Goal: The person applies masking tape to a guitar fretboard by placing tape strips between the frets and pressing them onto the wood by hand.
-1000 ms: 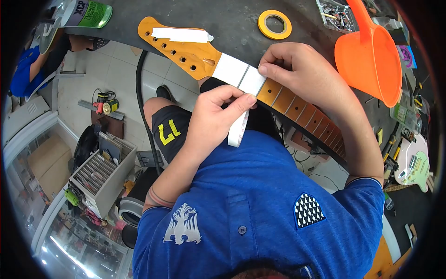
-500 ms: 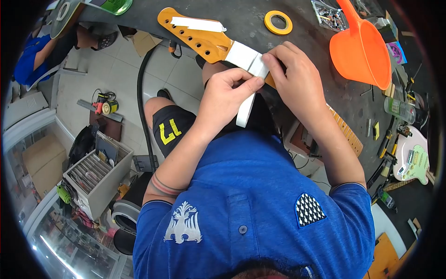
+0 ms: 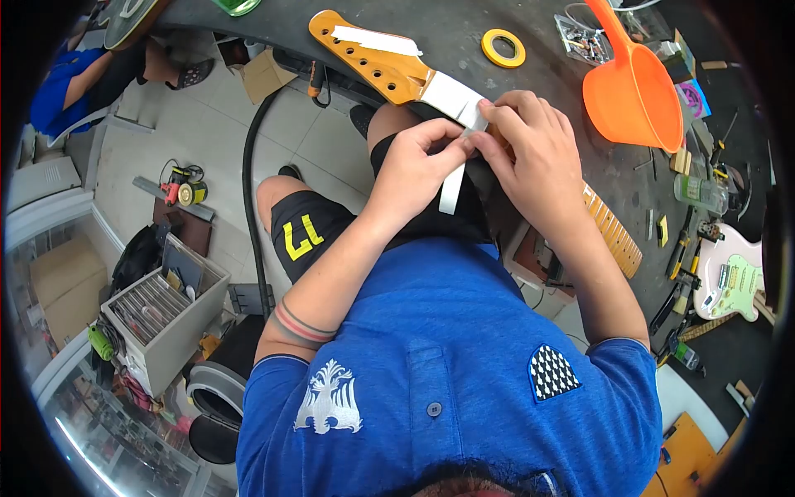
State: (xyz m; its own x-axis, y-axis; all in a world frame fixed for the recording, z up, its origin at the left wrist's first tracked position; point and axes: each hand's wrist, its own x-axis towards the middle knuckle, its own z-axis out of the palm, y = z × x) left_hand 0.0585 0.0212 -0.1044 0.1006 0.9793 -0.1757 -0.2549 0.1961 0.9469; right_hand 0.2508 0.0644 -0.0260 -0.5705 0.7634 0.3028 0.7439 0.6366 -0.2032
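Your left hand (image 3: 418,170) pinches the narrow white tape strip (image 3: 451,192) against the amber wooden guitar neck (image 3: 403,74) at the dark desk's (image 3: 542,70) near edge; your right hand's (image 3: 534,157) thumb has just joined, apparently steadying it. Right grip: I can't tell.

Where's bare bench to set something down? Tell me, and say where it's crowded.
Bare bench shows between the headstock and the yellow tape roll, and between that roll, the right hand and the orange scoop. Crowded: past the scoop, around the clear bottle and pink guitar body.
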